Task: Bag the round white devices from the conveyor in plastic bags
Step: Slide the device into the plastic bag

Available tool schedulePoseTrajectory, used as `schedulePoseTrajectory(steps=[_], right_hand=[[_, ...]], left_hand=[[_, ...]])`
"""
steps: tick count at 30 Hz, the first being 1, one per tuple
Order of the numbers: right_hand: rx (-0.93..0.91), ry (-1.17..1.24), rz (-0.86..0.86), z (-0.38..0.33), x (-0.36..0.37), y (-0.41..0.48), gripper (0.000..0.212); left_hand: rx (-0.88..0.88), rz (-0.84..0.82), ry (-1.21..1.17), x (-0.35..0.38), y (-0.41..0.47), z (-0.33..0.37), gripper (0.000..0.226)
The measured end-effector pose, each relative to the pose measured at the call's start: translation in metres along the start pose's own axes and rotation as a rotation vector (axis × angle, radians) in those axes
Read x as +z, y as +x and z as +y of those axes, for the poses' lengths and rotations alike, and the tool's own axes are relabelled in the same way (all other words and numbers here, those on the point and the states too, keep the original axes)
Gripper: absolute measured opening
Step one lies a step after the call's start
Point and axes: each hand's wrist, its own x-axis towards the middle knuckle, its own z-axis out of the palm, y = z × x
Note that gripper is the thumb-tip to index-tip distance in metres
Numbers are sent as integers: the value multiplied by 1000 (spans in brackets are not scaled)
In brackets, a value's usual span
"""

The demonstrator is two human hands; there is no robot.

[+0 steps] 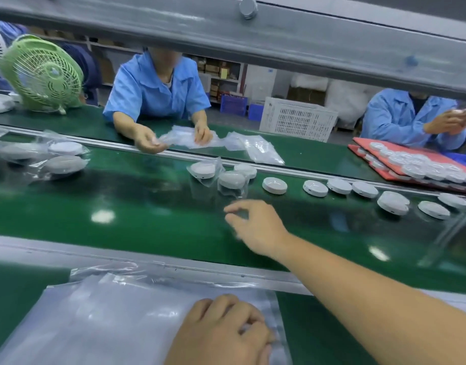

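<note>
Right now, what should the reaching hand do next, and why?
Probably reach a bit farther and pick up the nearest bare device. The right hand hovers empty over the belt, short of it, and the left hand rests on the bags.

One wide-angle head view looks forward and down from the near side of the conveyor (126, 206). It is rolled, so the belt slopes from 9 o'clock down toward 4 o'clock. The plastic bags (121, 325) at 6 o'clock lie closest under the lens. A grey beam (253, 40) crosses close at 12 o'clock. A facing worker (158, 85) at 11 o'clock and another worker (400, 114) at 2 o'clock sit farthest.
</note>
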Motion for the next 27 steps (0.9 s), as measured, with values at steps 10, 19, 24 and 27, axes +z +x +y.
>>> schedulePoseTrajectory(steps=[10,19,24,27], right_hand=[[-48,146,108,39,-19,-166,10],[-43,147,133,39,-14,-160,15],[-38,180,147,39,-12,-159,13],[-29,203,154,39,-13,-158,11]], left_hand=[[-212,114,38,-7,-12,11,25],[-273,76,68,-6,-17,15,25],[-283,79,47,-4,-18,13,25],[-289,84,43,-2,-18,12,25]])
